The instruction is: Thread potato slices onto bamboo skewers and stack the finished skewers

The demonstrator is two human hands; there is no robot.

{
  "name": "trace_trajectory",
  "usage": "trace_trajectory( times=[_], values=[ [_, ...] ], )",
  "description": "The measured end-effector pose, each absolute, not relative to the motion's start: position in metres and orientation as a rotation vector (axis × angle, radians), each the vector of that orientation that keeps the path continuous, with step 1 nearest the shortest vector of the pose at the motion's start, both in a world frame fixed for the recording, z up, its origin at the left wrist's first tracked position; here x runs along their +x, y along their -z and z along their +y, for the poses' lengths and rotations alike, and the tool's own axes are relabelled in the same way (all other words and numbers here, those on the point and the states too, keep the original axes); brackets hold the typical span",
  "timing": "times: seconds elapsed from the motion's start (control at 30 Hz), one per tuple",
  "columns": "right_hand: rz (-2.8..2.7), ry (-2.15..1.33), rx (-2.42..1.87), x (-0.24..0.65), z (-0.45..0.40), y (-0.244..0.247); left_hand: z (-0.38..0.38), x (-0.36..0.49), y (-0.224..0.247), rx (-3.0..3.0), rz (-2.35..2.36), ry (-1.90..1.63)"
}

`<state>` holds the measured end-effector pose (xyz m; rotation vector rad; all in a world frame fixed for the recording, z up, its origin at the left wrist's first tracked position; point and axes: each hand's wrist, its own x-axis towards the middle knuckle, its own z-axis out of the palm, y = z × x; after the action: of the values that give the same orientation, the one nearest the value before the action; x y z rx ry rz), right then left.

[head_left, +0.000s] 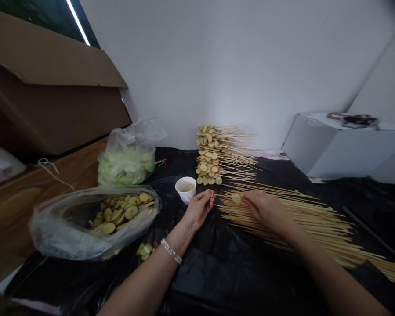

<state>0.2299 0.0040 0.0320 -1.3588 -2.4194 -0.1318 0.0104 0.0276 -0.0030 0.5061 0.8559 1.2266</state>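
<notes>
My left hand [200, 208] pinches the end of a thin bamboo skewer [223, 196] between its fingertips. My right hand [266, 210] grips the same skewer, as far as I can tell, close to a pale round potato slice [236, 198] threaded on it. Below my right hand lies a wide spread of loose bamboo skewers [299, 224]. Finished skewers with yellow potato slices [213, 156] stand in a neat stack further back. More slices [118, 217] fill a clear plastic bag [52, 232] left of my left hand, and a few [145, 250] lie near my left wrist.
A white cup [186, 189] holding pale liquid stands just beyond my left hand. Black plastic sheeting [213, 272] covers the work surface. A bag of pale greens [126, 166], a wooden tabletop [19, 210], a cardboard box [52, 87] and a white box [349, 149] surround it.
</notes>
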Motion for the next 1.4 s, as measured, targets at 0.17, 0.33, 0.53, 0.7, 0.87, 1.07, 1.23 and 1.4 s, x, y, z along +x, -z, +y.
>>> trace_trajectory(
  times=[0.17,0.33,0.53,0.7,0.87,1.07,1.23,1.4],
  values=[
    [-2.409,0.112,-1.393,0.23,0.001,-0.039,0.027,0.012,0.003,0.486,0.86,-1.243],
    [-2.419,-0.033,-1.378,0.235,0.006,-0.036,0.027,0.012,0.002,0.496,0.835,-1.214],
    [-2.431,-0.094,-1.404,0.235,0.006,-0.035,0.029,0.01,0.004,0.452,0.806,-1.222],
    [-2.387,-0.179,-1.349,0.233,0.006,-0.034,0.031,0.007,0.007,0.46,0.806,-1.204],
    [-2.367,-0.118,-1.296,0.231,0.008,-0.028,0.031,0.007,0.007,0.464,0.835,-1.211],
    [-2.373,0.011,-1.363,0.23,0.008,-0.024,0.028,0.008,0.004,0.462,0.843,-1.208],
    [-2.424,-0.077,-1.417,0.23,0.007,-0.025,0.027,0.008,0.003,0.476,0.839,-1.2],
    [-2.385,-0.067,-1.342,0.227,0.006,-0.026,0.028,0.009,0.002,0.472,0.86,-1.195]
  ],
)
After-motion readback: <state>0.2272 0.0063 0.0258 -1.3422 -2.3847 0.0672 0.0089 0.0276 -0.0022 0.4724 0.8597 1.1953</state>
